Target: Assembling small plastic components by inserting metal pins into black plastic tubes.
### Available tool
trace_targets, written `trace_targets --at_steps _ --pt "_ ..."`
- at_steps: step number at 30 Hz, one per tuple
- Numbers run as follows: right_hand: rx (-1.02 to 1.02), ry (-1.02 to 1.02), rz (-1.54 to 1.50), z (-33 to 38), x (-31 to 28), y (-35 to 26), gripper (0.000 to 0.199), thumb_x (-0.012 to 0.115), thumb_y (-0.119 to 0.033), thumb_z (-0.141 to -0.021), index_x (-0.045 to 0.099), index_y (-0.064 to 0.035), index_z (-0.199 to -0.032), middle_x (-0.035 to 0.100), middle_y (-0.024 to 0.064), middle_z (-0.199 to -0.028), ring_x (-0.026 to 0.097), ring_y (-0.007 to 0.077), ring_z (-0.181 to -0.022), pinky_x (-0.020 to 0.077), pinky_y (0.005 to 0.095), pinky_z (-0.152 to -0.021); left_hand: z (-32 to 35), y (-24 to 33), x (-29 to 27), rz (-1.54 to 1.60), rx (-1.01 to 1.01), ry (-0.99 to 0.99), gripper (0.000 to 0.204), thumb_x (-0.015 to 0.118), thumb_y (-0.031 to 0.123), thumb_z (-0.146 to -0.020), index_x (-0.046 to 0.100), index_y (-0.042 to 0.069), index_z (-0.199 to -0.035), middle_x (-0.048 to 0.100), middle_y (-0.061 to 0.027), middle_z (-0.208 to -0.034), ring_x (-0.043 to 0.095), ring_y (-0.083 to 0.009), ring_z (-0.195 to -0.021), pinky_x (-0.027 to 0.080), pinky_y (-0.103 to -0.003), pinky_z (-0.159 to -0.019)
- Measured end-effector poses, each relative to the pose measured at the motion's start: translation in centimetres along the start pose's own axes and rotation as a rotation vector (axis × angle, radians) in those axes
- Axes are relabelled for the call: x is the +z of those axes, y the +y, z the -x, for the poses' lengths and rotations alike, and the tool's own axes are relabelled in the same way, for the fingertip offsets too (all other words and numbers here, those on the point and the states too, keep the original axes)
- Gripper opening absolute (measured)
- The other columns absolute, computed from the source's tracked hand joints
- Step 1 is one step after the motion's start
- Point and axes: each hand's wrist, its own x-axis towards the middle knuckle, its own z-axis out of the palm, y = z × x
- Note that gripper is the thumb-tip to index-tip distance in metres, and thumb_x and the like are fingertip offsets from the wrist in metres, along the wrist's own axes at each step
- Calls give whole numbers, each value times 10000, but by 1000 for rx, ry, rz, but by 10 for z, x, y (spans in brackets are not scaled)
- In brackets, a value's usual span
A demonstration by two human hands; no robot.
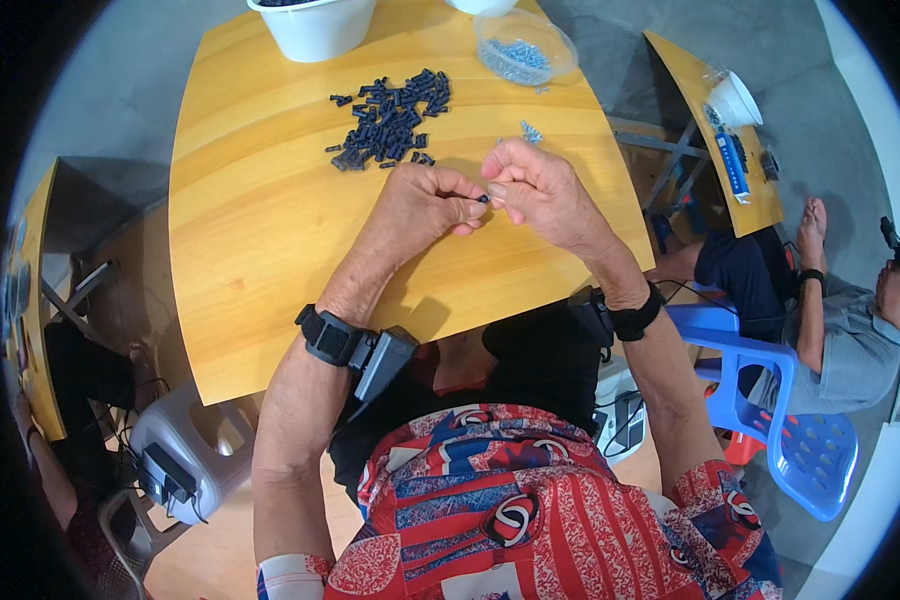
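Note:
My left hand (pixel 431 203) pinches a small black plastic piece (pixel 483 199) between thumb and fingertips, above the near half of the wooden table. Right beside it, my right hand (pixel 540 193) has thumb and forefinger pressed together at the piece's right end; what they grip is too small to make out. A loose heap of short black tubular parts (pixel 395 118) lies just beyond my left hand. Beyond my right hand is a little group of silvery screws (pixel 531 132). More small silvery hardware fills part of a round transparent tub (pixel 526 50) at the back right.
A white bucket (pixel 320 27) with dark contents stands on the table (pixel 270 250) at the back left, another white container (pixel 481 5) behind. To the right are a blue plastic stool (pixel 770 390), a seated person (pixel 840 330) and a second table (pixel 705 130). A grey stool (pixel 195 450) stands left.

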Motion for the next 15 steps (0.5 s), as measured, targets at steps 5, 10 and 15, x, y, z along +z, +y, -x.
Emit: trace_targets --at_steps 5,10,15 --pt "-4 1 101 1 1 6 90 510 0 -868 525 -21 -955 548 5 -741 463 58 -582 394 199 -528 -1 0 0 1 13 -14 125 675 29 -817 688 -27 -928 651 -53 -735 569 -86 -630 479 -211 -584" --pt "-90 52 330 1 4 -3 127 578 -36 -818 523 -24 -932 579 97 -688 609 239 -664 477 351 -611 0 0 2 22 -9 17 87 673 26 -817 687 -33 -880 646 -51 -704 559 -78 -605 462 -209 -556" --pt "-56 37 314 1 4 -8 122 578 -42 -819 522 -25 -925 590 117 -705 623 280 -700 486 376 -626 -1 -2 3 56 -11 35 67 666 21 -821 687 -35 -849 640 -46 -675 549 -69 -583 441 -203 -528"
